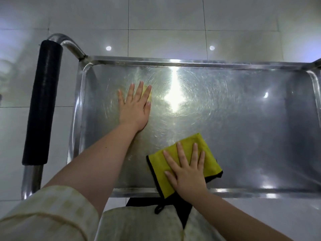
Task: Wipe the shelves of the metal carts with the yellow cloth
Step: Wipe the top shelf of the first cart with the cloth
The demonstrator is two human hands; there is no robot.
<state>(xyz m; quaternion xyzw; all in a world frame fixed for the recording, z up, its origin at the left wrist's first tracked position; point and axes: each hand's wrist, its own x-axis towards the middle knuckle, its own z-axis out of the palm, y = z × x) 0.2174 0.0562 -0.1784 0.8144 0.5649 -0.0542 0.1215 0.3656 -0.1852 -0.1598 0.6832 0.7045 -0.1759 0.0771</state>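
The person is in the middle of wiping the top shelf [243,119] of the metal cart [173,63]. The right hand [186,173] lies flat on the yellow cloth [211,160], fingers straight and spread, pressing it onto the metal rather than gripping it. The cloth sits folded under that palm. Its yellow face reaches past the fingertips, and its black-edged near corner hangs over the shelf's front rim below the wrist, where a small black loop [158,208] dangles.

The left hand [134,106] is also open, palm down on bare steel, farther out than the right hand and to its left. It holds nothing and seems to be steadying the cart. A yellowish patch shows just beyond its index finger; whether that is a reflection cannot be told.

Fine circular streaks cover the metal between the two hands and beyond the left fingertips. The long stretch of shelf to the right of the right hand looks duller. Left of the left hand stands the cart's push handle with its black grip [43,101], and the tiled floor [173,14] lies beyond.

Judging from this, the wipe of this shelf is partly done. The next move likely calls for sliding the flat right hand and cloth rightward across the unstreaked area. Pressure should stay even so the overhanging corner does not drag the cloth off the rim. Any lower shelves are hidden from here.
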